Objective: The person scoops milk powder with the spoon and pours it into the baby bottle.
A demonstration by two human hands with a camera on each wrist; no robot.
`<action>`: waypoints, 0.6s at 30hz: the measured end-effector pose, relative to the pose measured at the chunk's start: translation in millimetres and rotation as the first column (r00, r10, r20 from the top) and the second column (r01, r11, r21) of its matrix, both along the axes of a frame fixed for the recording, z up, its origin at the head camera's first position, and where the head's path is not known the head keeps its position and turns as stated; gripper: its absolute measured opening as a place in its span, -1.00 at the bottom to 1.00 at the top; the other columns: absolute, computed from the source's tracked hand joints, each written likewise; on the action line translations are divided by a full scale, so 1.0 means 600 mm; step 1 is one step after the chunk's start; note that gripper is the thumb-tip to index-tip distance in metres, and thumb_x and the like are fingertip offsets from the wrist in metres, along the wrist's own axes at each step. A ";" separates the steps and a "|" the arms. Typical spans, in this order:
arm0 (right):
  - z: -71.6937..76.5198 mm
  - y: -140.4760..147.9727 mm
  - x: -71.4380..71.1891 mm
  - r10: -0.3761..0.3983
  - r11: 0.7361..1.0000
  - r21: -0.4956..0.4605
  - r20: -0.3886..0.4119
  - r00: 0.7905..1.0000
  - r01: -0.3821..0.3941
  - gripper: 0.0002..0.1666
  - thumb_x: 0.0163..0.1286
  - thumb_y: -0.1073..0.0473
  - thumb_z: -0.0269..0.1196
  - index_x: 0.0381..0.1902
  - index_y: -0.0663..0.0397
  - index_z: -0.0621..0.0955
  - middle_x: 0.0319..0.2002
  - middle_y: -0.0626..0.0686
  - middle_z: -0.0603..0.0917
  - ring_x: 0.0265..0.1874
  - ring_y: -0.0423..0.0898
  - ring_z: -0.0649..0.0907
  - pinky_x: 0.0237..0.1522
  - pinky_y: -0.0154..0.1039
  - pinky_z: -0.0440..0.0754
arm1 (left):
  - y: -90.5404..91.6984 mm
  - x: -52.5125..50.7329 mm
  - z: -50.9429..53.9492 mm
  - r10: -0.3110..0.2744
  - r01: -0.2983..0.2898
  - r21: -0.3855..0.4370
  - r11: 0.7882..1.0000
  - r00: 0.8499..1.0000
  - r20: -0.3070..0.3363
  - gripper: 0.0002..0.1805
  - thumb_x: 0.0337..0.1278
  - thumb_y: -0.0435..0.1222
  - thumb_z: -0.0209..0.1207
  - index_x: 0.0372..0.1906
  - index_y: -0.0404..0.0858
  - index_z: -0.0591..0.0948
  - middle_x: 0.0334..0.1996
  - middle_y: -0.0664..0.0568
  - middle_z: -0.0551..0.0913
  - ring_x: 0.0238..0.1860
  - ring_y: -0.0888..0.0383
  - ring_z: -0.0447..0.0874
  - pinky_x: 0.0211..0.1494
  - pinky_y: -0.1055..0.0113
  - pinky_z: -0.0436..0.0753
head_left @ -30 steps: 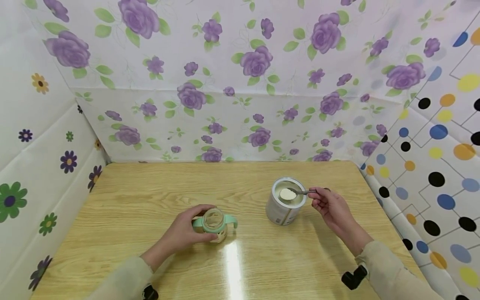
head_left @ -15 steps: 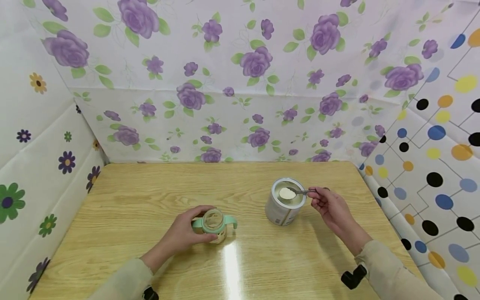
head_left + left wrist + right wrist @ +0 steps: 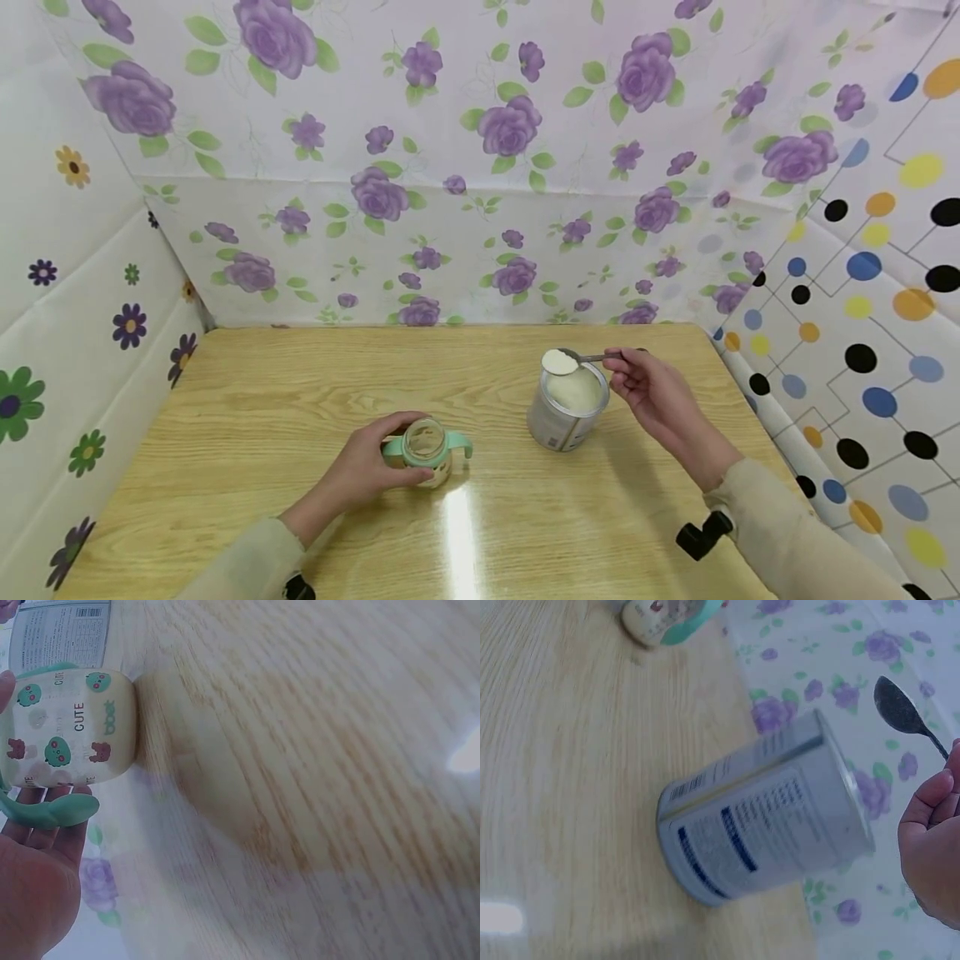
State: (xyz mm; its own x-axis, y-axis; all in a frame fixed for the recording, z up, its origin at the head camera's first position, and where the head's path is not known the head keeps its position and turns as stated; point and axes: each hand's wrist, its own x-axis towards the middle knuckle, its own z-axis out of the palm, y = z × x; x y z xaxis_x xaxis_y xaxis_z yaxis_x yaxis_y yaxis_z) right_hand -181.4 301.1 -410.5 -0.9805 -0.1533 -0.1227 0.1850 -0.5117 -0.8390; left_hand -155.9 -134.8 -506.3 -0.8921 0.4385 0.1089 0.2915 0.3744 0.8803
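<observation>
My left hand (image 3: 371,460) grips a clear baby bottle (image 3: 71,727) with a mint-green collar and two handles, printed with small cartoon figures. It stands upright on the table with its top uncovered and pale contents inside. My right hand (image 3: 663,404) pinches the handle of a metal spoon (image 3: 898,705). White powder (image 3: 558,362) is heaped in the spoon's bowl, above the far-left rim of an open tin (image 3: 765,817). Pale powder shows inside this tin, which stands to the right of the bottle.
Both things stand on a wood-grain table (image 3: 300,375). A white cloth with purple flowers (image 3: 450,250) hangs behind its back edge. Patterned cloths close in the left and right sides, the right one dotted (image 3: 862,358).
The right hand has raised the loaded spoon from inside the tin's mouth to above its rim, shifting it slightly left. The left hand and bottle stay in place.
</observation>
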 end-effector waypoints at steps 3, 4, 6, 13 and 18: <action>0.015 -0.022 -0.003 0.020 1.000 -0.001 0.002 1.000 -0.020 -0.61 0.77 0.20 0.04 -0.08 0.23 0.78 -0.30 0.04 0.85 -0.30 -0.21 0.77 -0.18 -0.38 0.69 | 0.000 0.000 0.001 0.001 -0.001 -0.007 1.000 1.000 0.002 -0.17 0.03 -0.01 0.64 0.43 -0.07 0.59 0.24 0.01 0.71 0.23 -0.06 0.68 0.33 -0.15 0.60; 0.018 -0.029 -0.004 0.027 1.000 -0.004 0.003 1.000 -0.027 -0.61 0.77 0.21 0.04 -0.09 0.23 0.78 -0.31 0.04 0.85 -0.30 -0.21 0.77 -0.19 -0.38 0.69 | 0.000 0.000 0.001 0.002 -0.002 -0.009 1.000 1.000 0.003 -0.17 0.03 -0.02 0.64 0.43 -0.07 0.59 0.24 0.02 0.71 0.23 -0.06 0.68 0.33 -0.14 0.61; 0.024 -0.045 -0.007 0.039 0.999 -0.002 0.003 0.999 -0.039 -0.61 0.76 0.22 0.04 -0.10 0.23 0.78 -0.32 0.04 0.85 -0.31 -0.22 0.78 -0.21 -0.38 0.68 | 0.001 0.000 0.002 0.002 -0.002 -0.014 1.000 1.000 0.005 -0.17 0.03 -0.01 0.64 0.43 -0.06 0.59 0.24 0.03 0.71 0.23 -0.04 0.68 0.33 -0.12 0.61; 0.031 -0.104 -0.011 0.117 0.992 0.051 -0.041 0.992 -0.115 -0.57 0.78 0.23 -0.01 -0.09 0.18 0.79 -0.33 -0.01 0.85 -0.35 -0.26 0.77 -0.20 -0.39 0.71 | 0.001 0.000 0.004 0.004 -0.004 -0.018 1.000 1.000 0.013 -0.17 0.02 -0.01 0.64 0.43 -0.06 0.59 0.25 0.02 0.71 0.23 -0.05 0.68 0.33 -0.11 0.61; 0.032 -0.147 -0.011 0.176 0.981 0.095 -0.038 0.984 -0.172 -0.59 0.78 0.21 0.00 -0.08 0.16 0.78 -0.33 -0.05 0.85 -0.38 -0.26 0.73 -0.18 -0.39 0.71 | 0.000 0.000 0.004 0.007 -0.007 -0.017 1.000 1.000 0.011 -0.16 0.02 -0.01 0.65 0.43 -0.08 0.58 0.26 0.02 0.71 0.24 -0.07 0.67 0.34 -0.15 0.59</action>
